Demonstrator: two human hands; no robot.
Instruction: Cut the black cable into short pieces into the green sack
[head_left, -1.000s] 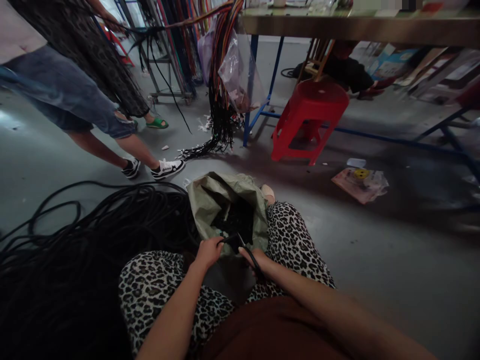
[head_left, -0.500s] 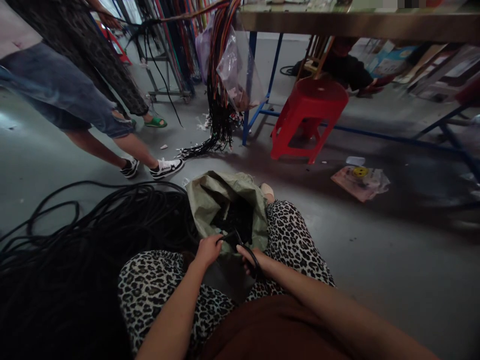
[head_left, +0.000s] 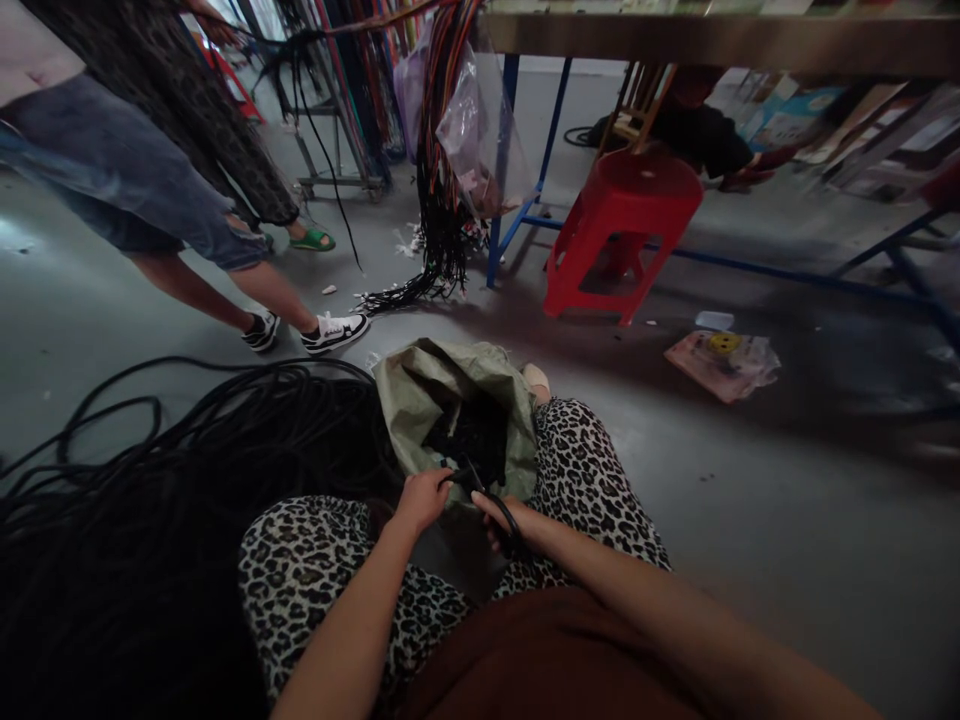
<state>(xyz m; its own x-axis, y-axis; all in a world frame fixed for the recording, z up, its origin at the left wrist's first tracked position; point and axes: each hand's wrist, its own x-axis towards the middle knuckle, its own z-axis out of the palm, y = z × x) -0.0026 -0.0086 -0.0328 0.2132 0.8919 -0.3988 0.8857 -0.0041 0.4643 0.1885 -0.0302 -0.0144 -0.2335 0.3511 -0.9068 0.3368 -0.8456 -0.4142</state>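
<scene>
While its far side ran out of view at the top, the workbench [head_left: 712, 42] spanned the upper right. The heap of black cable [head_left: 247, 440] filled the lower left, so dark toward the corner that single loops could not be told apart. Two co-workers stood at the upper left, one in denim shorts [head_left: 150, 165], the other in dark patterned trousers [head_left: 232, 150], both cut off by the picture's edge. The red plastic stool [head_left: 637, 185] stood near the blue bench leg [head_left: 504, 165]. The green woven sack [head_left: 412, 400] gaped between the person's legs, just beside the cable heap, its dark contents hard to make out. Over its near rim, the right hand [head_left: 526, 518] was closed round the scissors [head_left: 512, 520], hiding part of the handles; the left hand [head_left: 424, 498] pinched a short black piece [head_left: 459, 477] next to the blades. Whether the blades touched that piece could not be told.

Compared with one second earlier, both hands were in nearly the same place over the sack, and the grips were unchanged. The thin black cord [head_left: 334, 185] dangling near the co-workers had its lower end farther left than before.
</scene>
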